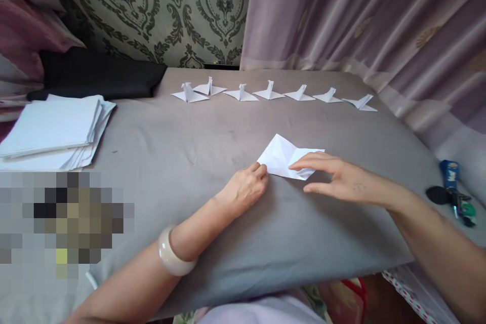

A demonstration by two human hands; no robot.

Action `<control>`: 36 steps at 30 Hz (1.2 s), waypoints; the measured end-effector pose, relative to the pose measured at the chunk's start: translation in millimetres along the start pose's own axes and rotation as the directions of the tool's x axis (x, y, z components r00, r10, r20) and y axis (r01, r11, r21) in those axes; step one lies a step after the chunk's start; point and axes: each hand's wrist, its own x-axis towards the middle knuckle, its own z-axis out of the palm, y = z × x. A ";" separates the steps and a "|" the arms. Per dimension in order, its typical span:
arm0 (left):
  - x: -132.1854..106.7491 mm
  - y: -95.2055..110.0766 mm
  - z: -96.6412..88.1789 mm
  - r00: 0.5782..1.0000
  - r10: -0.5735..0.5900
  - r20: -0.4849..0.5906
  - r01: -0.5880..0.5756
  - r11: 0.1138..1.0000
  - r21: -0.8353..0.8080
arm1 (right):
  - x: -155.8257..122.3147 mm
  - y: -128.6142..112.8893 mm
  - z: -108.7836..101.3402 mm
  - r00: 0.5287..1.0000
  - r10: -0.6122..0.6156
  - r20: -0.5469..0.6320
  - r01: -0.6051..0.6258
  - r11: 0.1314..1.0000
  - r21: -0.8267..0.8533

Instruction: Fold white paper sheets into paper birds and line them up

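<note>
A white sheet of paper (279, 154), creased and partly folded, lies on the grey cloth-covered table (182, 152) in front of me. My left hand (248, 182) has its fingers closed on the paper's left corner. Over the right part of the sheet is my right hand (330, 174), its thumb and fingers apart; the fingertips are over the paper, and I cannot tell whether they touch it. Toward the back stands a row of several folded paper birds, among them one in the middle (269, 92) and one at the right end (360, 103).
A stack of white paper (49, 129) lies at the left, with a black cloth-like item (98, 73) behind it. Small items, including a blue box (450, 173), sit by the right edge. A curtain (326, 15) hangs along the back right. The lower left is blurred out.
</note>
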 end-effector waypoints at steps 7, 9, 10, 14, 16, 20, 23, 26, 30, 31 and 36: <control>-1.7 -3.0 5.3 0.999 0.034 -0.038 -0.034 0.999 -0.006 | 4.4 10.6 18.3 0.970 -0.226 -0.084 0.191 0.932 -0.307; -1.1 -4.5 7.9 0.997 0.056 -0.057 -0.055 0.998 0.006 | 5.2 11.6 17.8 0.969 -0.233 -0.085 0.197 0.930 -0.311; -0.7 -5.2 9.2 0.996 0.061 -0.066 -0.061 0.998 0.013 | 5.4 11.7 17.4 0.969 -0.231 -0.085 0.195 0.931 -0.308; 1.0 -7.5 13.8 0.992 0.074 -0.100 -0.071 0.997 0.027 | 9.8 9.2 14.6 0.974 -0.215 -0.072 0.188 0.942 -0.278; 1.6 -8.2 15.7 0.990 0.083 -0.113 -0.080 0.996 0.024 | 15.3 6.3 11.9 0.976 -0.212 -0.051 0.192 0.946 -0.260; 2.4 -8.5 16.5 0.990 0.082 -0.118 -0.080 0.997 0.019 | 31.5 -1.0 4.2 0.980 -0.197 0.038 0.201 0.958 -0.204; 2.8 -8.3 14.5 0.991 0.079 -0.105 -0.077 0.997 0.023 | 45.7 -6.8 -0.7 0.978 -0.180 0.107 0.196 0.967 -0.165; 3.0 -8.3 12.7 0.991 0.080 -0.104 -0.078 0.997 0.018 | 57.8 -11.8 -3.8 0.970 -0.180 0.163 0.206 0.967 -0.153; 3.3 -8.9 11.9 0.991 0.084 -0.106 -0.083 0.996 0.008 | 61.4 -11.8 -7.2 0.964 -0.164 0.208 0.196 0.970 -0.142; 3.6 -9.2 11.9 0.990 0.090 -0.105 -0.089 0.996 0.006 | 59.4 -9.5 -7.9 0.966 -0.162 0.203 0.189 0.974 -0.125; 5.1 -10.1 11.0 0.991 0.101 -0.087 -0.100 0.995 0.016 | 41.6 12.4 -8.9 0.977 -0.179 0.115 0.185 0.982 -0.041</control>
